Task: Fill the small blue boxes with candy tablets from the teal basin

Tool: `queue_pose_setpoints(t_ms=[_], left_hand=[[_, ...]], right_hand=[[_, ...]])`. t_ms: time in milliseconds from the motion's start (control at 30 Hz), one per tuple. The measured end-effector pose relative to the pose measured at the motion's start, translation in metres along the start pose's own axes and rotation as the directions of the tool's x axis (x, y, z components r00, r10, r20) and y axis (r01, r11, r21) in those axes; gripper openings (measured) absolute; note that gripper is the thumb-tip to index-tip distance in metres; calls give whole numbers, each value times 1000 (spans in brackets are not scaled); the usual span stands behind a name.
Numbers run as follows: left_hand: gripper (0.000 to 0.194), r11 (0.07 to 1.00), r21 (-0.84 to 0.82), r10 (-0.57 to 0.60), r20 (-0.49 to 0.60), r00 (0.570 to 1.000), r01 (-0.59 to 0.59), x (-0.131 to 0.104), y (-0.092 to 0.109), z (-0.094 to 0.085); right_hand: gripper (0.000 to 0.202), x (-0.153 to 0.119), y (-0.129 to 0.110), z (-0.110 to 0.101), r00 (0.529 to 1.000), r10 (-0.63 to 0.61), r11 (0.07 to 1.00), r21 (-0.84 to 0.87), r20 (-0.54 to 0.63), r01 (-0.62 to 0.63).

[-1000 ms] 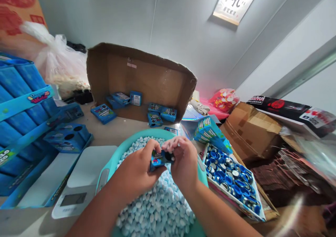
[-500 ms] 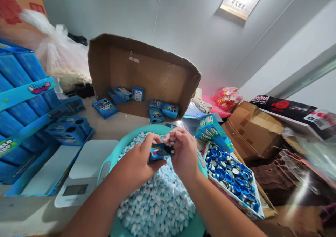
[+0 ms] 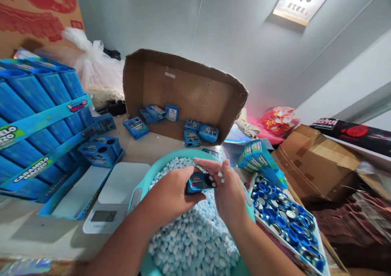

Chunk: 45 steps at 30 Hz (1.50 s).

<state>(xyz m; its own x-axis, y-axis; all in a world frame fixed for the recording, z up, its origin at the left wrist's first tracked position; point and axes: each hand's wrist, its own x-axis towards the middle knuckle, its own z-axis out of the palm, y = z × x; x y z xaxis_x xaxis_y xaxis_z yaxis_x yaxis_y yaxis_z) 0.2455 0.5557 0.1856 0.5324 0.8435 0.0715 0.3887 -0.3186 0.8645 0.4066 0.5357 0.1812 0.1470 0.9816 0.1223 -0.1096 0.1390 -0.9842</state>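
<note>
With our left hand (image 3: 174,190) we are gripping a small blue printed cardboard box (image 3: 198,183), thumb and fingers closing around one end. We are holding it above a round turquoise plastic tub (image 3: 180,153) of pale blue oval pellets (image 3: 195,235). We are cupping our right hand (image 3: 230,194) loosely open beside the box's dark round hole, with a few pellets resting in it. A flat white digital scale (image 3: 125,182) is sitting left of the tub.
</note>
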Motion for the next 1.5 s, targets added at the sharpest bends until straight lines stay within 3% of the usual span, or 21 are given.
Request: queue_pose_setpoints(t_ms=[167, 333, 467, 533, 667, 867, 967, 1133, 1300, 1500], left_hand=[[37, 999, -9, 53, -25, 998, -54, 1, 2, 0], [45, 990, 12, 143, -54, 988, -143, 2, 1, 4], [44, 979, 53, 200, -11, 980, -199, 2, -2, 3], [43, 976, 64, 209, -10, 978, -208, 3, -3, 2], [44, 982, 77, 174, -22, 984, -172, 3, -3, 2], [44, 988, 112, 112, -26, 993, -108, 3, -1, 1], [43, 989, 114, 99, 1, 995, -99, 3, 0, 0], [41, 990, 104, 92, 10, 996, -92, 3, 3, -2], [40, 988, 108, 109, -2, 994, -108, 4, 2, -3], [42, 987, 123, 102, -7, 995, -100, 5, -2, -2]], right_hand=[[23, -1, -4, -2, 998, 53, 984, 175, -35, -46], [30, 0, -6, -4, 996, 90, 965, 245, 19, -92], [33, 3, -3, -9, 993, 105, 994, 6, 59, -105], [45, 4, 0, -12, 987, 137, 987, -98, 88, -129], [61, 9, 5, -21, 966, 213, 977, -66, 148, -205], [31, 7, 2, -43, 991, 136, 969, -210, -5, -134], [23, 3, 0, -48, 979, 191, 973, -142, 65, -180], [19, 2, -3, -41, 992, 66, 977, -211, 110, -42], [23, 5, -4, -36, 989, 38, 966, -258, 141, -1], [41, 1, 2, -57, 976, 199, 975, 81, 88, -206]])
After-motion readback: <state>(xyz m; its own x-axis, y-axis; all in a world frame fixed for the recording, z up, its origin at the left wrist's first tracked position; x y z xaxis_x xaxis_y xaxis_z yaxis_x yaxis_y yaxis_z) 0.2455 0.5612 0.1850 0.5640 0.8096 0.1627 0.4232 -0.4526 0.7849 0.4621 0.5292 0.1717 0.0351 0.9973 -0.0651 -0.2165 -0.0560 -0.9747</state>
